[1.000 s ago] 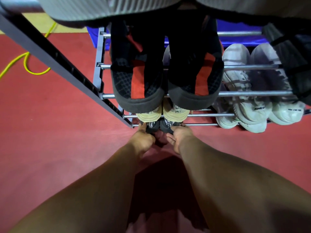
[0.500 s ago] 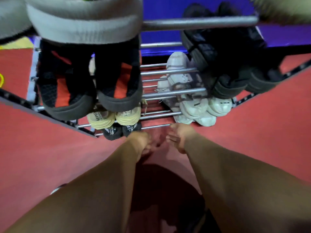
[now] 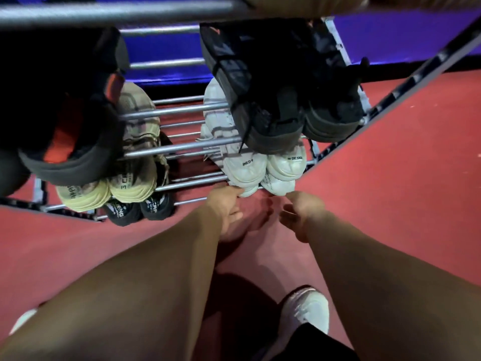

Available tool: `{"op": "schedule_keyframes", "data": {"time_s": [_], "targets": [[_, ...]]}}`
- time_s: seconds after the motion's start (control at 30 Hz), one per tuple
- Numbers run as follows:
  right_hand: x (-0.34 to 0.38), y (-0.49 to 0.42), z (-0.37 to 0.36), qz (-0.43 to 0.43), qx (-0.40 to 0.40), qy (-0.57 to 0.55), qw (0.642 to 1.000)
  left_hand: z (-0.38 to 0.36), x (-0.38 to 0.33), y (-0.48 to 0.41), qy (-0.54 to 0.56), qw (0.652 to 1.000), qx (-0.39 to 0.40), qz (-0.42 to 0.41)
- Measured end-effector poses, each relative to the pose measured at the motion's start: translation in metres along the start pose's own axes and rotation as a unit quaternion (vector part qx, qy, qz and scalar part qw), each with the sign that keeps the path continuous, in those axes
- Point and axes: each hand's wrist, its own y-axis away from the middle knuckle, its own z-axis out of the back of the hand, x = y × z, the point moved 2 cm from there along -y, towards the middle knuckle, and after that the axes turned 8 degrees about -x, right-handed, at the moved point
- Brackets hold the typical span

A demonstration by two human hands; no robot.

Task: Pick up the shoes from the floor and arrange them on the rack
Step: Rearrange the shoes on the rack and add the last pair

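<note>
Rack (image 3: 182,147) front, right side: left hand (image 3: 226,205) touches a white shoe (image 3: 247,190) heel, grip not discernible; right hand (image 3: 299,212) loosely curled, holding nothing.

Your left hand (image 3: 226,208) reaches the bottom tier of the rack (image 3: 182,147); its fingers (image 3: 235,192) touch the heel of a white shoe (image 3: 248,191). Your right hand (image 3: 299,213) sits just short of the neighbouring white shoe (image 3: 278,183), fingers (image 3: 287,204) loosely curled, holding nothing. Left of your fingers stand black shoes (image 3: 122,212), with beige shoes (image 3: 130,183) above them.
</note>
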Motion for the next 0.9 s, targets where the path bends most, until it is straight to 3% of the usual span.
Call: {"op": "schedule_keyframes", "data": {"time_s": [0.23, 0.67, 0.9], "targets": [[0.009, -0.021, 0.002, 0.007, 0.013, -0.004, 1.000, -0.026, 0.001, -0.015, 0.044, 0.999, 0.010, 0.001], [0.007, -0.031, -0.009, -0.007, 0.066, -0.035, 0.997, -0.019, -0.008, -0.036, -0.032, 0.997, -0.040, -0.057], [0.004, -0.046, -0.017, -0.030, 0.084, -0.067, 0.994, -0.009, -0.004, -0.041, -0.069, 0.994, -0.030, -0.078]]}}
